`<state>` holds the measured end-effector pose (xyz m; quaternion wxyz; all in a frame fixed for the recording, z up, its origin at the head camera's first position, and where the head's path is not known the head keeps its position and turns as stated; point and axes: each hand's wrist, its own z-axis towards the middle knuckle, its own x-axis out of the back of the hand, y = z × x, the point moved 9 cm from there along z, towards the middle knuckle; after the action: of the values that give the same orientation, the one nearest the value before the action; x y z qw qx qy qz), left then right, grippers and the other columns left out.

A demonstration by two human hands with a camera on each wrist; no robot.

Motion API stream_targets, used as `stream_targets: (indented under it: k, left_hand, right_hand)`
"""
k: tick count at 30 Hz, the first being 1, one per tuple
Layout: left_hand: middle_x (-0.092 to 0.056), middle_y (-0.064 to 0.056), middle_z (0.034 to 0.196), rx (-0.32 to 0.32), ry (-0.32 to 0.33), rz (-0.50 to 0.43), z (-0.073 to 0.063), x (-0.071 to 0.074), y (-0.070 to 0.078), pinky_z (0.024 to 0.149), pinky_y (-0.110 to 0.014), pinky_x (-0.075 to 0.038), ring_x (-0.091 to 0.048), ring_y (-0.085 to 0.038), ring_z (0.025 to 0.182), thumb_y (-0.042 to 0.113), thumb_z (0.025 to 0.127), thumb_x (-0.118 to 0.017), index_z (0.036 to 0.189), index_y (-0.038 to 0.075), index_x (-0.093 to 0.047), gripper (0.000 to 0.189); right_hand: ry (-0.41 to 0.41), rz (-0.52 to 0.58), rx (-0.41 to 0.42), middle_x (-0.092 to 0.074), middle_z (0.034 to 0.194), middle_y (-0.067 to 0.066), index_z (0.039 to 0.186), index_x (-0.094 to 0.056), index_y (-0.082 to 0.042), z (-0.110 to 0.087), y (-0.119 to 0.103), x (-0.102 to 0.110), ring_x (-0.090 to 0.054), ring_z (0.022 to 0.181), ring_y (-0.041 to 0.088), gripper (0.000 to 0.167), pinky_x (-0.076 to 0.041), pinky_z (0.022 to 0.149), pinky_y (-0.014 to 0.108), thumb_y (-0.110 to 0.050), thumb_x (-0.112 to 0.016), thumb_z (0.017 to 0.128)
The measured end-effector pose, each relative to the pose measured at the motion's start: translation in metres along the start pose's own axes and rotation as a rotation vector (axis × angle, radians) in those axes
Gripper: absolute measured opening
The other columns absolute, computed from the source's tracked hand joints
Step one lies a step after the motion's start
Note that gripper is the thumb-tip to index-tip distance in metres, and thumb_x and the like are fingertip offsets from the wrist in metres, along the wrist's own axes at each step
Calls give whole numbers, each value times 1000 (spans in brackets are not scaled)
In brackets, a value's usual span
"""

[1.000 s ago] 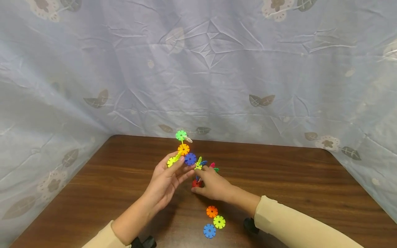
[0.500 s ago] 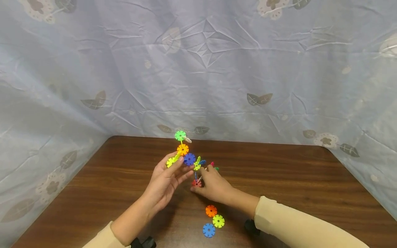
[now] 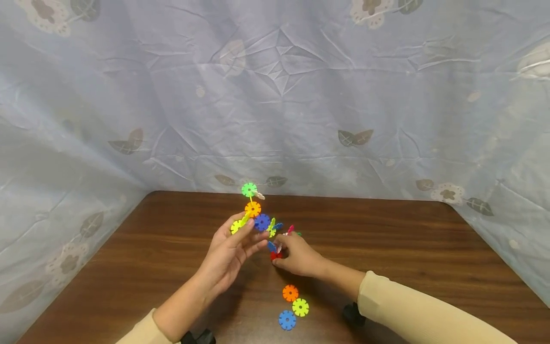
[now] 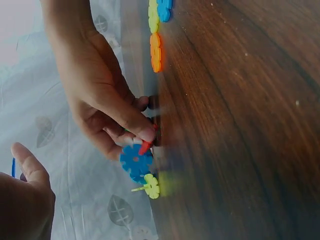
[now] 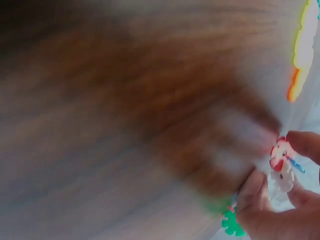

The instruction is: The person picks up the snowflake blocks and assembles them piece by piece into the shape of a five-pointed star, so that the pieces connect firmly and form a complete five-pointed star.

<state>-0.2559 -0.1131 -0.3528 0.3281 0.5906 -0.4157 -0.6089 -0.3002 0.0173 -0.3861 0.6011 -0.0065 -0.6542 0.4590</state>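
My left hand (image 3: 229, 253) pinches a joined set of notched plastic discs. A green disc (image 3: 248, 189) stands at its top, with an orange disc (image 3: 252, 209), a yellow disc (image 3: 237, 226) and a dark blue disc (image 3: 262, 222) below. My right hand (image 3: 298, 256) holds a red disc (image 3: 276, 256) between thumb and fingers, low over the table. Joined discs sit about it: a blue disc (image 4: 135, 161) and a yellow-green disc (image 4: 152, 186) in the left wrist view, a white disc (image 5: 283, 180) and a green disc (image 5: 232, 223) in the right. Whether both sets connect is hidden by my fingers.
Loose on the brown wooden table (image 3: 386, 239) nearer me lie an orange disc (image 3: 290, 293), a yellow-green disc (image 3: 300, 307) and a light blue disc (image 3: 287, 320). A patterned grey cloth (image 3: 318, 105) hangs behind and along both sides.
My right hand has shifted slightly right with the red disc. The blue disc beside it, edge-on before, now shows more of its face. My left hand stays nearly still.
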Motion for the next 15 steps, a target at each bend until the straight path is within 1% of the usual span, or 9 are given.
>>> stream_targets:
  k: [3,6,9,11,15]
  left_hand:
    - [-69,3,105,5,5,6,0,0,-1,93,-30,-64,-76,-13,94,16,110,-54,151,10,-38,45]
    - [-68,2,108,9,11,15,-1,0,-2,94,-30,-64,-76,-12,96,18,110,-55,153,11,-36,48]
    - [-68,1,111,14,11,23,-2,0,-3,94,-29,-63,-76,-12,97,20,109,-56,155,11,-34,51]
    - [-67,1,113,16,7,22,-2,0,-3,94,-28,-63,-76,-12,97,21,109,-57,155,11,-34,52]
    - [-67,0,115,12,1,17,0,-1,-4,94,-28,-64,-76,-13,97,20,109,-56,152,10,-37,48]
  right_hand:
    - [-32,55,-20,-67,88,7,103,-65,-1,-2,5,0,-57,73,14,22,-51,65,21,-10,-80,90]
    - [-55,104,-30,-65,78,3,98,-66,-3,-4,9,-1,-56,64,10,16,-49,57,20,-13,-77,94]
    - [-69,139,-27,-62,74,0,95,-67,-5,-6,10,-1,-53,63,8,14,-47,56,19,-16,-75,96]
    - [-64,153,-22,-61,74,0,94,-67,-5,-7,11,1,-52,63,8,14,-46,55,19,-16,-75,96]
    - [-38,194,-14,-64,75,2,95,-67,-3,-8,12,9,-52,59,7,13,-44,52,19,-14,-75,96]
